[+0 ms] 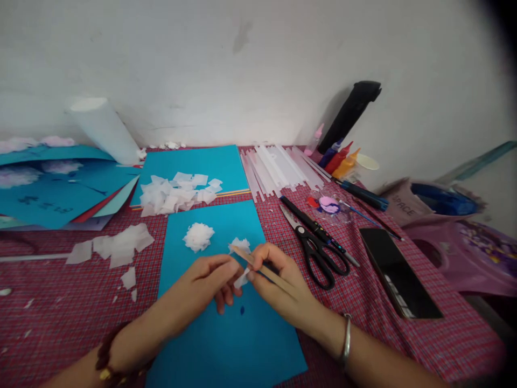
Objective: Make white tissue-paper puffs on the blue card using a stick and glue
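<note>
Over a blue sheet (226, 345), my right hand (278, 280) is closed round a flat wooden stick (278, 281), its tip pointing up and left. A small white paper piece (241, 279) lies between the two hands, at my right fingertips. My left hand (205, 285) touches or nearly touches that piece; its fingers are curled and partly hidden, so its grip is unclear. On the sheet sit a round tuft of white paper (198, 237) and a smaller white tuft (239, 243), just beyond the stick's tip.
White paper squares (173, 194) lie on stacked blue sheets (202, 159). Black scissors (319, 253), a phone (399, 272), a black pen (307, 218), paint bottles (343, 161) and white strips (278, 167) are right. Painted sheets (60, 188) and a white roll (105, 129) stand left.
</note>
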`<state>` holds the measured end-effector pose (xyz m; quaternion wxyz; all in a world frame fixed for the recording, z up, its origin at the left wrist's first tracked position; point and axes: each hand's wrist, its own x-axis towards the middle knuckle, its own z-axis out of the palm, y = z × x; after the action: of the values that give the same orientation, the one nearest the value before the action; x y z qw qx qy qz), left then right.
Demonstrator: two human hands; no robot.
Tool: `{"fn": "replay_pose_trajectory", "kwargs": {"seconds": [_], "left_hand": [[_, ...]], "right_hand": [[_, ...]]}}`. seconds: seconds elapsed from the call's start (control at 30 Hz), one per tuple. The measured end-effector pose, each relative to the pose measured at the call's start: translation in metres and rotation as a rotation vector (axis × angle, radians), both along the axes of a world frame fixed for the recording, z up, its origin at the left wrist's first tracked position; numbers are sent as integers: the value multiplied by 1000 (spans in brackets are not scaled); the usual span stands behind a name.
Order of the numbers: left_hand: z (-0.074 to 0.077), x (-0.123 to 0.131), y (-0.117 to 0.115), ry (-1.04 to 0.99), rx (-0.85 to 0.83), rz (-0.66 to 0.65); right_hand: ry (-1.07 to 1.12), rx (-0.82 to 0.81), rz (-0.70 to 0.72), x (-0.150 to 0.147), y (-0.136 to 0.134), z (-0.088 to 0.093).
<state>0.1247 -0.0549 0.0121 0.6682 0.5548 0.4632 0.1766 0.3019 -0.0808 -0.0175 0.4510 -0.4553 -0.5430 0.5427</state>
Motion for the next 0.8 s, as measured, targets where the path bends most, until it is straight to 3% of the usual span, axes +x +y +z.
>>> {"fn": "replay_pose_trajectory", "kwargs": {"seconds": [0.23,0.47,0.63,0.8], "left_hand": [[1,6,-4,235,408,112],[5,-29,35,204,360,298],[-8,-39,46,277,381,187],[-8,-37,45,383,537,62]], "right_hand": [[36,-43,-31,-1,2,4],[86,36,-130,29,9,0],[-113,32,-26,32,14,0],[-240,-1,-19,23,13,-2]]}}
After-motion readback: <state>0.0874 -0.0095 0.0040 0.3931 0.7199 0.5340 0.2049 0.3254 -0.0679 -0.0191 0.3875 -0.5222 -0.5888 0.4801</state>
